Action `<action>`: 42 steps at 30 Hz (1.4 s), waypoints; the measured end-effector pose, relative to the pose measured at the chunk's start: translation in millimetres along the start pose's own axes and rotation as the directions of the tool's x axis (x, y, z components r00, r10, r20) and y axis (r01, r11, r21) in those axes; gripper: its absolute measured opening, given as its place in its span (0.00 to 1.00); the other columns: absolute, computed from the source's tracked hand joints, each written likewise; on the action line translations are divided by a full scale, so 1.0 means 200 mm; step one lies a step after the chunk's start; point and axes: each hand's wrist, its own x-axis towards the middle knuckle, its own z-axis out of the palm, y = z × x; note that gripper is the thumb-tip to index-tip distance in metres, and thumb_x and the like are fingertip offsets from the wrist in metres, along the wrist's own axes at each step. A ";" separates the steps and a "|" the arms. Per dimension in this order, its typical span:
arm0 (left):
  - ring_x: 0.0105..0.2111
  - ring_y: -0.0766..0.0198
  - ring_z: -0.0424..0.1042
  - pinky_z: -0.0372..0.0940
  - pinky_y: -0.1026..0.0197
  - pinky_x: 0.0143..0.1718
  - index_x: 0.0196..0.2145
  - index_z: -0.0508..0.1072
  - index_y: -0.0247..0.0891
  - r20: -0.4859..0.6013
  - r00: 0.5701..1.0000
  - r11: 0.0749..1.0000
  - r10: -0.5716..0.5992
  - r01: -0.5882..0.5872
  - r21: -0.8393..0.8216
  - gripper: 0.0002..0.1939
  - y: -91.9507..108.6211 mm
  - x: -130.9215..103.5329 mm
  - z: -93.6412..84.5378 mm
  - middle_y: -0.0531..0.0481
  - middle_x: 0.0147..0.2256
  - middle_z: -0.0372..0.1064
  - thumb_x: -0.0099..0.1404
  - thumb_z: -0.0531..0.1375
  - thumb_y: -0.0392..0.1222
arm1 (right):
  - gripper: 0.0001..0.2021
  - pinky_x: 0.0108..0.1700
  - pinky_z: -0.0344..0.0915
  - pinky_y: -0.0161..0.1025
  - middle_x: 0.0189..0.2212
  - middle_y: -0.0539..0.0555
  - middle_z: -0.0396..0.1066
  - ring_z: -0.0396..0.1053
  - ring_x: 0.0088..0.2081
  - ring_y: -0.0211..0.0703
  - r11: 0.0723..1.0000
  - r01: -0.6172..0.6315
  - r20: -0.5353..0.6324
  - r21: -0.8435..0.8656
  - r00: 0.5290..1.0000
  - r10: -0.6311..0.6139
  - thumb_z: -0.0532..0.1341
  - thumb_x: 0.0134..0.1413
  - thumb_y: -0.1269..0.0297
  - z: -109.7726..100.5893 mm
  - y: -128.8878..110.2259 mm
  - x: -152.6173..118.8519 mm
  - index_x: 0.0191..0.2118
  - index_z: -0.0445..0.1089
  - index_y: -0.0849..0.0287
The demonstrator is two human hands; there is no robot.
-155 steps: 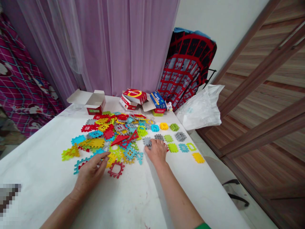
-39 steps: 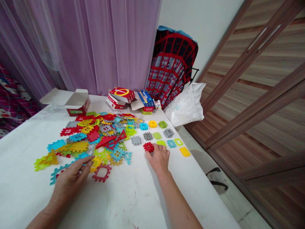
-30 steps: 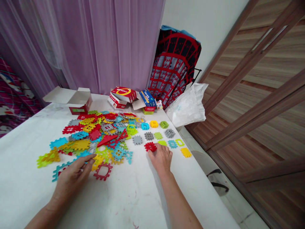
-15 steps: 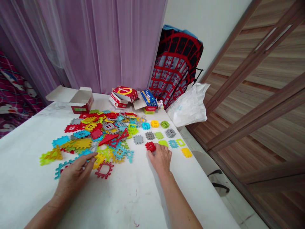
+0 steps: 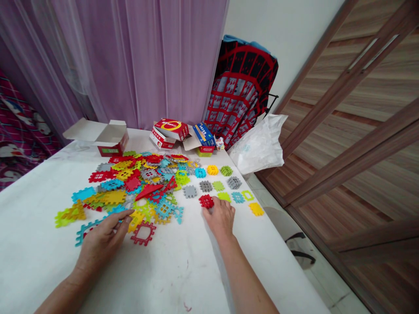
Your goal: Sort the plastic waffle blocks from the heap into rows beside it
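Note:
My right hand (image 5: 221, 216) is closed with thumb and fingers around a small stack of red square toothed tiles (image 5: 206, 201) standing on the white table. Beside it lie a lime tile (image 5: 224, 196), partly behind my fingers, and a grey solid tile (image 5: 190, 191). On the left, my left hand (image 5: 106, 231) hovers at the near edge of a pile of coloured tiles (image 5: 144, 179). Its index finger and thumb stretch out, slightly apart, by a yellow tile (image 5: 135, 221). A dark red frame tile (image 5: 143, 233) lies just right of it, and a blue frame tile (image 5: 85, 232) is partly hidden behind it.
Sorted tiles stand in rows on the right, among them a yellow stack (image 5: 212, 170), a grey stack (image 5: 234, 182) and a yellow tile (image 5: 256, 209) near the table edge. An open carton (image 5: 113, 137), a red box (image 5: 172, 129) and a white bag (image 5: 258, 144) are behind.

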 end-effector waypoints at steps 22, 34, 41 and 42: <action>0.22 0.63 0.74 0.66 0.65 0.26 0.41 0.78 0.40 0.024 1.000 0.996 0.015 -0.017 0.089 0.21 -0.01 0.00 -0.01 0.48 0.30 0.79 0.61 0.51 0.52 | 0.17 0.44 0.52 0.43 0.39 0.58 0.74 0.65 0.46 0.52 1.000 -0.012 -0.048 0.000 0.999 0.012 0.63 0.52 0.56 0.03 -0.02 0.02 0.47 0.70 0.58; 0.24 0.61 0.76 0.68 0.63 0.28 0.41 0.78 0.41 0.023 0.999 0.992 0.032 -0.035 0.120 0.21 -0.01 0.01 0.00 0.47 0.32 0.80 0.62 0.51 0.52 | 0.17 0.45 0.52 0.44 0.41 0.57 0.73 0.64 0.47 0.52 1.000 0.004 -0.036 0.019 0.999 -0.003 0.63 0.53 0.57 0.03 -0.03 0.03 0.47 0.70 0.58; 0.22 0.64 0.74 0.67 0.64 0.27 0.41 0.78 0.42 0.013 0.999 0.994 0.031 -0.033 0.107 0.20 -0.02 0.00 0.00 0.49 0.32 0.80 0.62 0.51 0.52 | 0.16 0.45 0.52 0.43 0.41 0.57 0.73 0.64 0.47 0.52 1.000 0.009 -0.037 0.017 0.999 -0.009 0.62 0.54 0.58 0.03 -0.03 0.02 0.48 0.70 0.57; 0.21 0.64 0.73 0.67 0.64 0.26 0.41 0.78 0.42 0.015 0.999 0.994 0.029 -0.031 0.108 0.20 -0.02 0.00 0.00 0.49 0.32 0.80 0.62 0.51 0.52 | 0.16 0.45 0.52 0.43 0.41 0.57 0.73 0.64 0.47 0.52 1.000 0.010 -0.037 0.016 0.999 -0.009 0.63 0.54 0.58 0.03 -0.03 0.02 0.48 0.70 0.57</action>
